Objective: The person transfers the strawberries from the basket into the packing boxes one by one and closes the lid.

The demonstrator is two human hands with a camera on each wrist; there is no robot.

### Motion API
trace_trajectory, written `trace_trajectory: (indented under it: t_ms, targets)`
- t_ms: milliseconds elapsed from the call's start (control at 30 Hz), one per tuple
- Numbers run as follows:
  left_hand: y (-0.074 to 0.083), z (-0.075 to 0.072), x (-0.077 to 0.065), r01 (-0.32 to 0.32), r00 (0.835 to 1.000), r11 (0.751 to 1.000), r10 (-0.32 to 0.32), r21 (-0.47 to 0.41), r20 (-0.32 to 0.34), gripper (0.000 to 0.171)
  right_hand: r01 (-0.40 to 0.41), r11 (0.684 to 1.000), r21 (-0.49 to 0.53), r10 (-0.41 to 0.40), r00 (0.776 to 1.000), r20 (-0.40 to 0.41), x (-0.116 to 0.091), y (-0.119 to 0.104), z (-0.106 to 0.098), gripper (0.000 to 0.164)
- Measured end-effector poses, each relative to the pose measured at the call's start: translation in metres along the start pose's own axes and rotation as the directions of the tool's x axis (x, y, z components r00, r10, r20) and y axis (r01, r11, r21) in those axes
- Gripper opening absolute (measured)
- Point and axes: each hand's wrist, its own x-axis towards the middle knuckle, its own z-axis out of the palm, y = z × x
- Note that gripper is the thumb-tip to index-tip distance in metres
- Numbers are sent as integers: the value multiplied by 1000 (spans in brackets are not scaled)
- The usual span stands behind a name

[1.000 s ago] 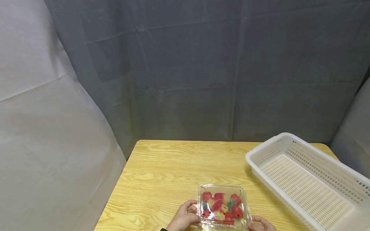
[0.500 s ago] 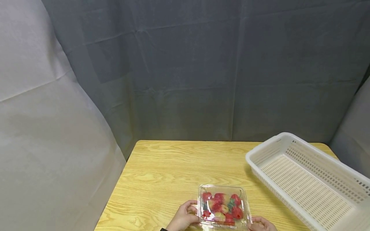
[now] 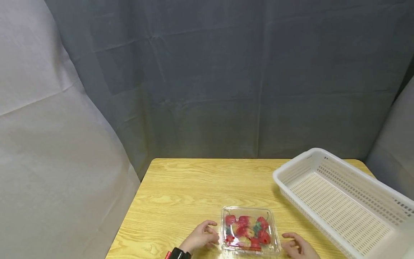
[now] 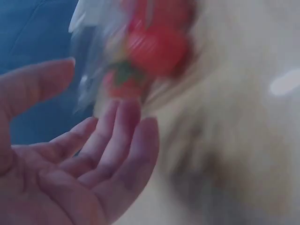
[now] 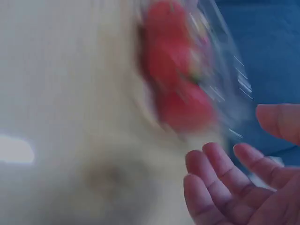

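A clear plastic clamshell box lies closed on the table near its front, filled with red and yellowish fruit that look like strawberries and small apples. My left hand is just off the box's left side, fingers loosely bent and holding nothing. In the left wrist view the left hand has its thumb spread from the fingers, with the fruit beyond the fingertips. My right hand is apart from the box's right side. The right wrist view has the right hand with relaxed fingers below the blurred box.
A long white plastic basket with slotted walls sits at an angle on the right of the wooden table. Dark grey cloth hangs behind the table, and pale cloth hangs at the left.
Both hands have let go of the clamshell box and drawn outward, the left to the left, the right to the right. The box stays in about the same place.
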Motion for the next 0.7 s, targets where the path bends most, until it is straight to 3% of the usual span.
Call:
trace_trajectory:
  t_ms: [33,67,133,200,267,333,467,567,700]
  targets:
    - [6,-8,1,-10,1000,998,11,59,-21,42,79,989,-122,-84,996,-31,-2,-12,-9,42]
    - [13,-16,2,-27,998,991,34,128,-54,41,145,957,-252,-172,981,-87,-4,-26,-19,41]
    - [27,-34,4,-93,983,957,131,275,-126,42,202,863,-463,-316,931,-183,-6,-52,-39,38]
    - [39,-53,7,-134,951,898,236,420,-199,44,226,758,-612,-446,864,-233,-5,-72,-62,41]
    - [48,-72,10,-152,905,818,341,555,-254,48,220,688,-692,-505,830,-238,-3,-89,-85,51]
    - [55,-88,12,-127,868,750,401,649,-294,53,197,644,-739,-518,823,-232,1,-100,-106,64]
    - [65,-112,17,-45,820,645,460,763,-340,65,173,566,-806,-554,804,-217,17,-110,-139,78]
    - [69,-122,23,0,798,579,491,815,-349,72,143,523,-840,-560,801,-213,28,-110,-155,82]
    - [69,-128,30,39,798,501,506,865,-328,76,89,503,-860,-518,827,-217,38,-103,-165,85]
